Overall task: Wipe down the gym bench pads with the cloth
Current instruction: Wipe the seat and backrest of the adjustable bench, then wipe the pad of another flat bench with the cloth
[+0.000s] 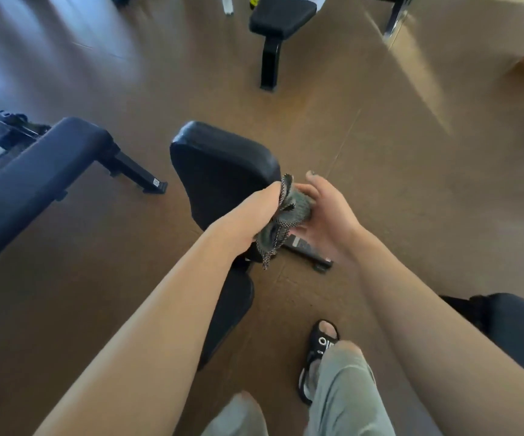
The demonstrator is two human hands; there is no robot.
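A brown floor (380, 158) is seen throughout. A black sandal (318, 357) is worn below grey trousers (345, 401), lower centre.

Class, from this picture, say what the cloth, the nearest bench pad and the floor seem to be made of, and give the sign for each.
Cloth: woven or knitted textile, grey-green, with a speckled stitched edge; it bunches softly.
Bench pad: probably vinyl or faux leather over padding; black, smooth, with a slight sheen and rounded edges.
Floor: perhaps rubber or vinyl sheeting; brown, matte, with thin seams. Blur leaves this open.
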